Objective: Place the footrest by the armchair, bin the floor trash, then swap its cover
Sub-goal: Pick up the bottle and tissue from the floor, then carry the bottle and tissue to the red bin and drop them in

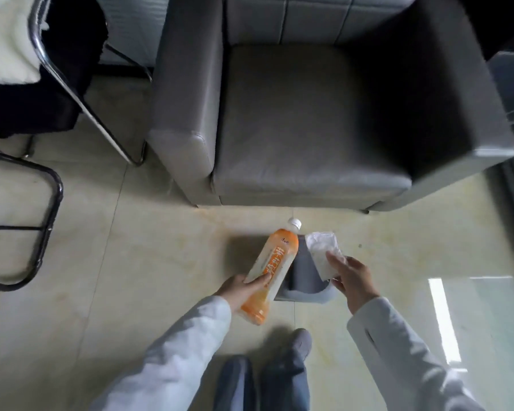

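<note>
My left hand (240, 289) grips an orange drink bottle (272, 268) with a white cap, tilted so the cap points away from me. My right hand (352, 277) pinches a crumpled white tissue (324, 252). Both are held above a small grey bin (306, 280) that stands on the tiled floor just in front of the grey armchair (303, 120). The bottle and tissue hide part of the bin's opening. No footrest is in view.
A metal-framed chair (80, 96) with dark cloth and a white fleece stands at the left, its tube legs on the floor. My legs and shoe (297, 345) are below the bin. A glass panel or door frame (511, 203) runs along the right.
</note>
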`<state>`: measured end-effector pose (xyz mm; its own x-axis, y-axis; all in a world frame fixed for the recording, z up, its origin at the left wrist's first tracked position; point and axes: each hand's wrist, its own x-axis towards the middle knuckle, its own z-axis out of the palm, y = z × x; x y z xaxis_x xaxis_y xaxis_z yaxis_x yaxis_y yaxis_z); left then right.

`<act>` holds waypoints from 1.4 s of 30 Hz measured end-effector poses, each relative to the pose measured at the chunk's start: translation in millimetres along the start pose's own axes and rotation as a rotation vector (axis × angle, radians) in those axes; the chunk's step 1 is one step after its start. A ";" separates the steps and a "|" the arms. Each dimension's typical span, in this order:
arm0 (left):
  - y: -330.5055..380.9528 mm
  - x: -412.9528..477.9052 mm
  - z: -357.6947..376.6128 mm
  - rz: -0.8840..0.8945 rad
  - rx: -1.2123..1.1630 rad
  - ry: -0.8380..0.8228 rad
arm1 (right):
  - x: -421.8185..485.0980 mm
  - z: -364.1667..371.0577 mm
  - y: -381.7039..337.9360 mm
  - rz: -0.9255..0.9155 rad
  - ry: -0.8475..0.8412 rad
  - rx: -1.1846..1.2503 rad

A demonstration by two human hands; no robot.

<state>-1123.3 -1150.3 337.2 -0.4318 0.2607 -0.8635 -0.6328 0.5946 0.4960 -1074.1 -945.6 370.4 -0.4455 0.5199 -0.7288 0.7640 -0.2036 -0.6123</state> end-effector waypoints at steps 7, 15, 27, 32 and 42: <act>36.8 -91.0 75.9 0.035 0.135 -0.085 | -89.1 -113.4 19.0 0.050 0.135 0.312; 58.3 -167.0 203.6 0.098 0.294 -0.199 | -160.6 -247.8 107.3 0.159 0.327 0.561; 47.3 -274.5 507.5 0.281 0.612 -0.307 | -282.1 -506.1 267.6 0.194 0.593 0.907; 35.4 -309.7 633.2 0.338 0.749 -0.434 | -328.0 -596.1 343.2 0.218 0.746 1.038; 59.9 -337.1 820.5 0.411 0.933 -0.643 | -347.4 -723.3 403.5 0.238 0.907 1.236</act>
<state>-488.3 -578.5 582.6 0.0748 0.7331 -0.6760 0.3000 0.6300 0.7163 -273.4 -608.4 598.2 0.3968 0.5951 -0.6988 -0.2771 -0.6481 -0.7093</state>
